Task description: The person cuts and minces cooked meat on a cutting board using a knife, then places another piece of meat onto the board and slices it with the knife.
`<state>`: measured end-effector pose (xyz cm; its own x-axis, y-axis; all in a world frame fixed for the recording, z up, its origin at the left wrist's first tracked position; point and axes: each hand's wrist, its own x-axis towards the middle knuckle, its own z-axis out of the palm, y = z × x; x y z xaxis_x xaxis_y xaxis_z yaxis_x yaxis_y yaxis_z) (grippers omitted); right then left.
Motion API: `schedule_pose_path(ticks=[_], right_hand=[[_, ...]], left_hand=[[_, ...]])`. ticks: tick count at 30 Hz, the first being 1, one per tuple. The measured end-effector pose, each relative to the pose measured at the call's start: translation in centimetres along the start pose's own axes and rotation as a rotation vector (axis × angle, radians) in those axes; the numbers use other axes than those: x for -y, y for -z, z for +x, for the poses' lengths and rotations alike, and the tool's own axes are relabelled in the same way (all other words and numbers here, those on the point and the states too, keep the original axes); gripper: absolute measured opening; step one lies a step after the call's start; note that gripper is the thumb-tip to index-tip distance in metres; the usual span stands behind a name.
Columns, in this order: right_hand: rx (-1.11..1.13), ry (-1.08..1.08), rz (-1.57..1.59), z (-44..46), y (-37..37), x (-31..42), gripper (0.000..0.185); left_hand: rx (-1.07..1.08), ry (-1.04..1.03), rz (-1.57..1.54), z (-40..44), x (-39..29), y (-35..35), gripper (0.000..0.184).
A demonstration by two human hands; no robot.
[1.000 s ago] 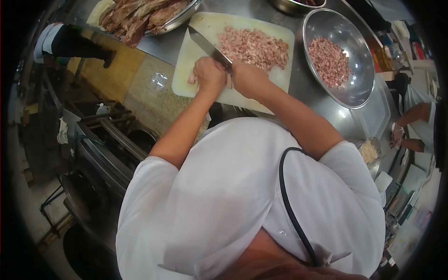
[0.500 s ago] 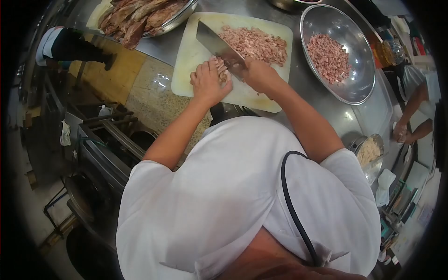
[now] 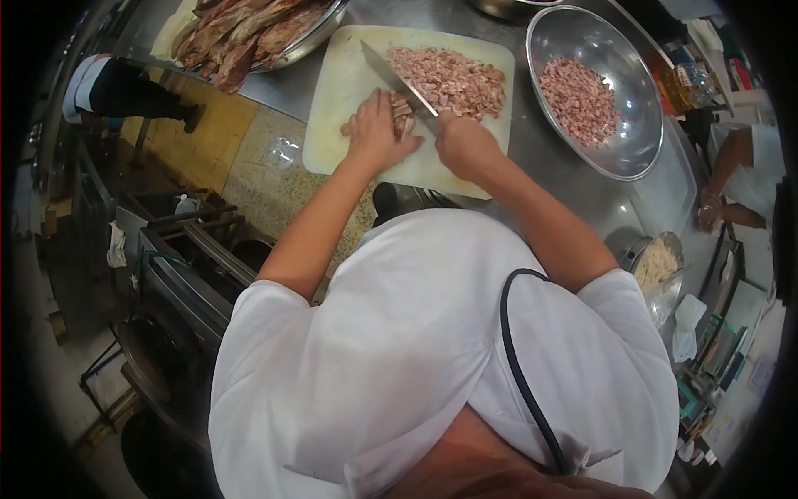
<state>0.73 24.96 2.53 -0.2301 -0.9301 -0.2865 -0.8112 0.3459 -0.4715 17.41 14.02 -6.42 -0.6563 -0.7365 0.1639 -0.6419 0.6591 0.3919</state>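
1. Left hand (image 3: 376,137) is holding the strips (image 3: 403,123) down on the board (image 3: 337,75), its fingers lying over them and its thumb standing out to the right.
2. Right hand (image 3: 470,148) is closing around the handle of the knife (image 3: 391,71); the blade is slanting far and left between the strips and the chopped meat (image 3: 457,81). I cannot tell whether its edge is touching the board.
3. At far left, slabs (image 3: 241,37) are filling a basin (image 3: 319,35), and some are hanging over its near side.
4. Centre, the board is lying flat on the table (image 3: 532,141), bearing the strips left of the blade and the chopped meat right of it.
5. Right of the board, a bowl (image 3: 640,141) is holding diced meat (image 3: 578,100) against its left side.
6. Nearer and farther right, a dish (image 3: 679,249) is holding pale food (image 3: 656,266).
7. At right, beyond the table, another person's hand (image 3: 711,212) is showing.
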Motion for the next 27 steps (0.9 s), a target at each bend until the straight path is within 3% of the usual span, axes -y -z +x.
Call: schedule_pose_path(ticks=[3, 7, 9, 10, 12, 16, 18, 21, 27], right_hand=[[0.021, 0.019, 0.013, -0.4, -0.3, 0.8, 0.023], [-0.014, -0.018, 0.051, -0.4, 0.8, -0.8, 0.022], [-0.020, 0.014, 0.082, -1.3, 1.2, -1.0, 0.021], [-0.019, 0.015, 0.081, -1.9, 1.5, -0.6, 0.021], [0.003, -0.033, 0.085, -3.2, 2.5, 0.2, 0.022], [0.011, -0.051, 0.062, -4.7, 3.0, 0.8, 0.021], [0.031, -0.048, 0.038, -5.0, 2.8, 0.8, 0.020], [0.083, -0.022, -0.033, -4.5, 2.1, 0.7, 0.021], [0.100, 0.039, -0.057, -2.9, 2.4, 2.0, 0.020]], left_hand=[[0.033, 0.024, -0.001, -0.1, -0.1, 0.0, 0.112], [0.058, 0.099, 0.017, 0.0, -0.7, 0.8, 0.106], [-0.100, 0.052, 0.031, 0.1, -0.8, 0.7, 0.079], [-0.100, 0.054, 0.031, 0.4, -0.8, 0.8, 0.079], [-0.139, 0.107, -0.099, 1.3, -1.0, 0.8, 0.057], [-0.079, 0.216, -0.018, 2.1, -1.1, -1.0, 0.043], [-0.252, 0.095, 0.016, 1.8, 0.1, -2.5, 0.033], [-0.383, 0.048, 0.058, 1.4, 0.0, -3.1, 0.034], [-0.370, 0.028, 0.083, 1.4, 0.7, -3.6, 0.037]])
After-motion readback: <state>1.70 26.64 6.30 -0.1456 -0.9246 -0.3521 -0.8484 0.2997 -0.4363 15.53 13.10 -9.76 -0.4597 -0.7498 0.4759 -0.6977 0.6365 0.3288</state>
